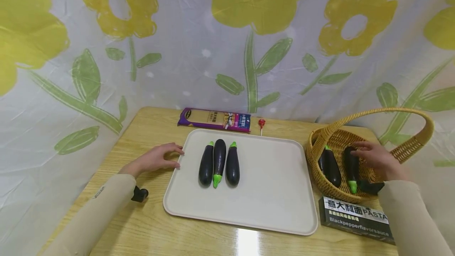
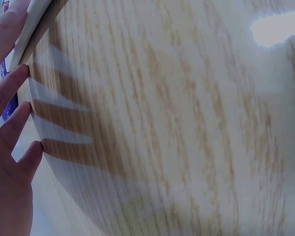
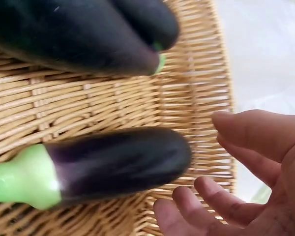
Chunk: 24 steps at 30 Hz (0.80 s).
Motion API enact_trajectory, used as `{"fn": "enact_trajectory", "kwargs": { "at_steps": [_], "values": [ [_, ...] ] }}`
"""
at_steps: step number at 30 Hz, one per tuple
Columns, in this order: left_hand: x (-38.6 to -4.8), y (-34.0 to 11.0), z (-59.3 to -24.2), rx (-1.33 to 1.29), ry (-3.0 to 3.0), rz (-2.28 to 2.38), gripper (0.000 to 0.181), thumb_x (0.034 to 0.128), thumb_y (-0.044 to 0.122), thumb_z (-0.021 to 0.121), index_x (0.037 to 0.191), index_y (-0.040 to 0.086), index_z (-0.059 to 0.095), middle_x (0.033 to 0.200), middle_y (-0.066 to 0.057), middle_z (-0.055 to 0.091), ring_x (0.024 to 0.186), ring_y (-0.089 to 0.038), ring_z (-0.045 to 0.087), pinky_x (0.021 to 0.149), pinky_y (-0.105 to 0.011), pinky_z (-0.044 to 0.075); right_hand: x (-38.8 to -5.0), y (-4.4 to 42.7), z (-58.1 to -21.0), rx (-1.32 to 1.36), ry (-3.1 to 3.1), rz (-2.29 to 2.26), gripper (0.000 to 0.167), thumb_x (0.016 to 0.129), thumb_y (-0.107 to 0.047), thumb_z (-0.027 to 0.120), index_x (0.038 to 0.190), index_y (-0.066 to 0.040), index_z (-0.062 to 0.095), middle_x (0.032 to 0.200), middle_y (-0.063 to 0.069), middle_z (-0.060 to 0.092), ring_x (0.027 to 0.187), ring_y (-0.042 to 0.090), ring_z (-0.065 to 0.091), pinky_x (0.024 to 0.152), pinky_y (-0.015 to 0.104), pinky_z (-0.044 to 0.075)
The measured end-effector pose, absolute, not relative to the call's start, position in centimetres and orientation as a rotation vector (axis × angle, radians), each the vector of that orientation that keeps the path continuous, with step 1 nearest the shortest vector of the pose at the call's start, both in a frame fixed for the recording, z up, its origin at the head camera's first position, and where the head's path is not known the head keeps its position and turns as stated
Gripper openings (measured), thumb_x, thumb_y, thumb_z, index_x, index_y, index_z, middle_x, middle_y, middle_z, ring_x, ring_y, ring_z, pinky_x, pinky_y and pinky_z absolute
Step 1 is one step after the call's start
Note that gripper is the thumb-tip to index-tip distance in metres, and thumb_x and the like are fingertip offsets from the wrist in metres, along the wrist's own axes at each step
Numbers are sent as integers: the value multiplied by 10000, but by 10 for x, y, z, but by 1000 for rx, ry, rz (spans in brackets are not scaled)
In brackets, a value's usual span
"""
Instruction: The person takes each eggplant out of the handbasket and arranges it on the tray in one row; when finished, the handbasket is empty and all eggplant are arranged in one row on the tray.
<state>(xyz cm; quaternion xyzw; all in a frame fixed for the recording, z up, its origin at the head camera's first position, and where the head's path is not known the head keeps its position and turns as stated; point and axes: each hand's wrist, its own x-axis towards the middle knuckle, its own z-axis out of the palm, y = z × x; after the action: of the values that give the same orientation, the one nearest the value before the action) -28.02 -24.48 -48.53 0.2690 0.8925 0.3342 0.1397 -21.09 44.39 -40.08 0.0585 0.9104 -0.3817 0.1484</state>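
Observation:
In the head view, three dark eggplants lie side by side on a pale tray [image 1: 273,177]: a left one [image 1: 205,167], a middle one [image 1: 219,155] with its green stem end toward me, and a right one [image 1: 232,167]. My left hand [image 1: 156,159] is at the tray's left edge, thumb and fingers apart; whether it touches the rim is unclear. My right hand [image 1: 376,157] reaches into a wicker basket [image 1: 316,165] beside an eggplant [image 3: 123,164]. The right wrist view shows the fingers spread around its rounded end, holding nothing. More eggplants [image 3: 73,34] lie across the basket.
A purple pasta packet [image 1: 215,119] and a red lollipop [image 1: 261,123] lie behind the tray. In front of the basket sits a black pasta box [image 1: 355,218]. The basket's tall handle [image 1: 376,110] arches over the right side. A flowered curtain [image 1: 185,70] hangs behind the wooden table [image 1: 149,216].

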Motion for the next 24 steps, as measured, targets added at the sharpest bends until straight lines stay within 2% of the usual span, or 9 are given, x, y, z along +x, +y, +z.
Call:
{"fn": "enact_trajectory", "kwargs": {
  "at_steps": [2,4,6,8,10,12,15,21,24],
  "values": [
    [-280,-245,-485,784,2585,960,484,850,343,766,1265,130,639,1447,-146,490,1427,-443,234,1149,-592,196,-213,445,-407,193,2592,-1121,614,1013,-266,537,1436,128,331,1387,404,358,1104,450,521,807,453,540],
    [-280,-245,-486,787,2584,962,487,848,346,767,1265,129,639,1446,-147,491,1427,-444,232,1146,-596,198,-215,446,-412,216,2578,-1133,591,986,-226,580,1419,120,377,1167,312,531,899,308,586,719,396,538],
    [-280,-245,-486,790,2584,963,492,847,353,767,1266,129,639,1447,-148,490,1427,-447,229,1144,-602,196,-216,446,-415,240,2556,-1150,578,967,-167,601,1421,116,381,934,183,581,666,170,532,608,348,494],
    [-280,-246,-486,786,2579,973,494,843,349,771,1265,129,639,1448,-146,489,1430,-443,226,1145,-600,196,-217,445,-416,263,2548,-1162,582,948,-109,609,1428,116,369,932,170,571,522,102,432,533,334,457],
    [-280,-246,-486,783,2580,980,491,840,341,775,1261,128,642,1446,-146,491,1430,-440,228,1147,-597,195,-217,444,-416,265,2544,-1140,610,947,-82,591,1446,130,311,1105,353,534,580,123,479,557,322,470],
    [-280,-246,-485,789,2589,978,485,842,336,774,1257,123,643,1441,-153,495,1425,-448,236,1143,-602,200,-216,443,-414,265,2547,-1129,615,952,-75,583,1454,128,291,1381,455,306,771,235,577,632,332,512],
    [-280,-246,-485,796,2597,970,481,845,326,773,1257,116,643,1437,-160,497,1419,-455,242,1140,-607,200,-216,442,-413,256,2533,-1129,632,975,-122,577,1464,126,260,1449,478,125,1104,397,526,761,369,546],
    [-281,-246,-487,790,2592,958,492,844,344,773,1266,130,638,1448,-143,491,1428,-444,231,1142,-612,188,-217,436,-415,236,2468,-1211,699,965,-151,611,1463,136,214,1418,477,161,967,244,594,776,400,567],
    [-281,-246,-487,791,2593,959,493,845,345,771,1268,130,638,1449,-140,491,1429,-441,231,1143,-607,191,-218,432,-415,173,2486,-1186,681,952,-97,612,1441,164,216,1341,456,280,940,269,619,766,419,571]
  ]
}}
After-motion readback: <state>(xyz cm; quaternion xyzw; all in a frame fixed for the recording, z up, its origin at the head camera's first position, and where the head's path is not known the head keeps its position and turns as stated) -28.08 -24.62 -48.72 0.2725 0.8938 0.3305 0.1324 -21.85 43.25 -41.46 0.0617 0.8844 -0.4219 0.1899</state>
